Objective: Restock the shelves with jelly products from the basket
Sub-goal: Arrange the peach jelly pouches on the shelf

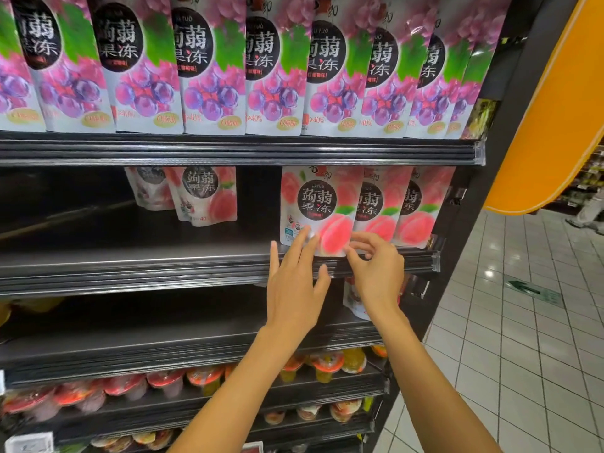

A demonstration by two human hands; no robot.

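A white peach jelly pouch [315, 204] stands upright at the front of the middle shelf [130, 266], right side. My left hand [294, 282] reaches up with straight fingers, its fingertips touching the pouch's lower left. My right hand [376, 266] has its fingers curled at the pouch's bottom right edge, thumb and fingers pinching it. Two more peach pouches [415, 210] stand to its right. Further back on the same shelf stand two other peach pouches [206, 197]. The basket is out of view.
A full row of purple grape jelly pouches [212, 70] fills the top shelf. The shelf below the hands is dark with one pouch [354, 302] at its right end. Jelly cups [163, 384] line the lower shelves. An orange sign panel [555, 109] and tiled aisle floor [506, 354] lie right.
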